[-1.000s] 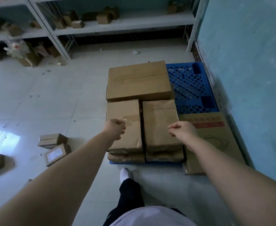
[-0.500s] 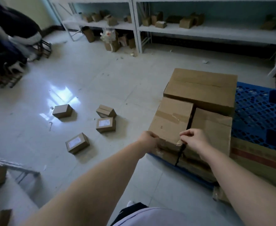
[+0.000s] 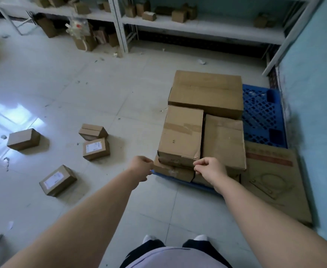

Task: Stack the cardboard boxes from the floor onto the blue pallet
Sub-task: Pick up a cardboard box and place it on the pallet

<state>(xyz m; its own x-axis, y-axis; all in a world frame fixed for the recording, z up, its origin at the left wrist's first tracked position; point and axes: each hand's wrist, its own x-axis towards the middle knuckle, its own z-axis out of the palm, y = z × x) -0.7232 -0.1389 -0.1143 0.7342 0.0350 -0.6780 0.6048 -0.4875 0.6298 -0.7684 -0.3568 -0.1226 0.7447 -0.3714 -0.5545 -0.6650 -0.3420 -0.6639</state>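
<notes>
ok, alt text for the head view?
A left hand and right hand, fingers curled, are at the near edge of cardboard boxes stacked on a blue pallet. Four small boxes lie on the floor to the left; shelving stands behind.

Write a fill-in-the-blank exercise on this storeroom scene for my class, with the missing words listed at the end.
1. The pallet is coloured ____.
2. ____ small boxes lie on the floor left of the pallet.
3. The flat cardboard sheet lies to the ____ of the stacked boxes.

Missing words: blue; four; right.
</notes>
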